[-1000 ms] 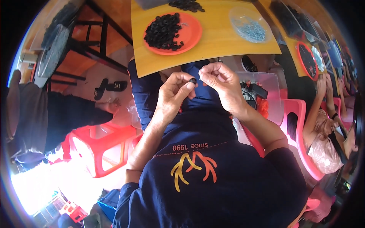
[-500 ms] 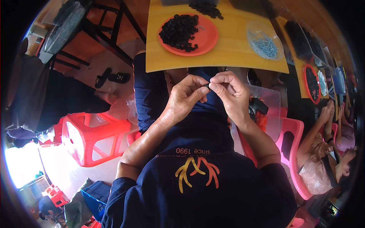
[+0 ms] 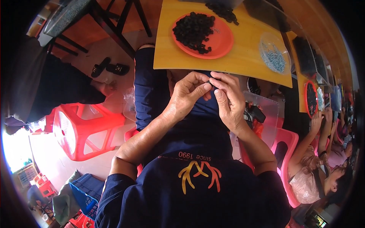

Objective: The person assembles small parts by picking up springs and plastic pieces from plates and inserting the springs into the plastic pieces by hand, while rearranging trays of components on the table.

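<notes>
Above my lap, just off the front edge of the yellow table (image 3: 165,57), my left hand (image 3: 183,95) pinches a small black piece (image 3: 208,82) between thumb and forefinger. Most of that piece is hidden by the fingers. My right hand (image 3: 232,102) is beside it with thumb and fingers apart, its fingertips close to the piece or touching it; I cannot tell which. On the table lies a red-orange plate (image 3: 222,47), its left part heaped with small black pieces (image 3: 193,30). To its right, a clear round dish (image 3: 263,53) holds many small bluish metal parts (image 3: 276,60).
More black pieces (image 3: 224,14) lie behind the plate. A clear bin (image 3: 268,106) stands right of my lap. Red stools (image 3: 72,129), a blue crate (image 3: 87,192) and black sandals (image 3: 118,68) are at left. Other people sit at right, near a red tray (image 3: 311,99).
My right thumb has come away from the black piece and the right fingers have spread. My left hand keeps its pinch. The view has shifted slightly, so the table appears further right.
</notes>
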`<state>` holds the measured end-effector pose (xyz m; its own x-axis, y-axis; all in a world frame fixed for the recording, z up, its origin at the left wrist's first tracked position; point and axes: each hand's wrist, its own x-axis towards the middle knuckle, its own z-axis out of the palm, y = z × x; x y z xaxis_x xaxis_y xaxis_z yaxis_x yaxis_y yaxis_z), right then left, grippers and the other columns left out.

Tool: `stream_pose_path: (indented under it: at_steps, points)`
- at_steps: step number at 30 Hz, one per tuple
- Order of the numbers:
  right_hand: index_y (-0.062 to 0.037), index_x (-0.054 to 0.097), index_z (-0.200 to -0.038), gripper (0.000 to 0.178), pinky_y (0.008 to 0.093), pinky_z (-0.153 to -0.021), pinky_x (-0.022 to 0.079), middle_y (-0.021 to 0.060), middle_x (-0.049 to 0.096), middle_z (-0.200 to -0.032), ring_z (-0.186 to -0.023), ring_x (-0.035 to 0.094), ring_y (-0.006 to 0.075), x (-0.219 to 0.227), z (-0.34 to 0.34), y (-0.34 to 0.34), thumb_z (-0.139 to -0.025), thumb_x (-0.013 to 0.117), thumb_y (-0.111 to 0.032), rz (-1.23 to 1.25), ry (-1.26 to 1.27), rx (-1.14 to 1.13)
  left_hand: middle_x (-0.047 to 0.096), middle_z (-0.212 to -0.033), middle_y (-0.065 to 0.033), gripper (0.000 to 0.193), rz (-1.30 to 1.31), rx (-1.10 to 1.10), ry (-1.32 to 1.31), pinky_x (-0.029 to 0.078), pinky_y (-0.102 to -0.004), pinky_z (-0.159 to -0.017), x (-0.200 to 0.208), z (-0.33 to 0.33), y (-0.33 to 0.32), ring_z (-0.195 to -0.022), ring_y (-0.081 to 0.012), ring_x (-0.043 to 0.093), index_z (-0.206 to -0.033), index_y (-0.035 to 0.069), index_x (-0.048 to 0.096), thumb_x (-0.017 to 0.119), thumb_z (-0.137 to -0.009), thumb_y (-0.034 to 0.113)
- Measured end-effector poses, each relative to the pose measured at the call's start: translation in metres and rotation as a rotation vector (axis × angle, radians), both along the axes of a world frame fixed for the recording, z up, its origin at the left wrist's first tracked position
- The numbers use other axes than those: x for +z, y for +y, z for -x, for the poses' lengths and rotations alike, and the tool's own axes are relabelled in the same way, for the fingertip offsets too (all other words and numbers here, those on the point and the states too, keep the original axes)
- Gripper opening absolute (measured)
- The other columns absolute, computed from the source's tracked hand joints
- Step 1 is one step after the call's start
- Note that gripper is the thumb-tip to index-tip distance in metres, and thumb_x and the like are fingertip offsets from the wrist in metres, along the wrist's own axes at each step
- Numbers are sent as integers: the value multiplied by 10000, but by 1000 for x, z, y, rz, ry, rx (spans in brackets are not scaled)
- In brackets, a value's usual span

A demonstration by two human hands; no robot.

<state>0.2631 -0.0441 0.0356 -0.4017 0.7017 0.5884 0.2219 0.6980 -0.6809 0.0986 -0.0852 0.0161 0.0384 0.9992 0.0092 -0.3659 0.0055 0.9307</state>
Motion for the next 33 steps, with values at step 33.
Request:
stream_pose_path:
  at_steps: [33]
  points:
    - [-16, 710, -1081, 230, 248, -794, 501, 17, 688, -955, -831, 614, 94, 34, 19, 101, -915, 718, -174, 919, -53, 385, 666, -967, -77, 210, 19, 83, -16, 522, -247, -744, 4, 34, 15, -810, -105, 626, -1141, -31, 584, 619, -996, 117]
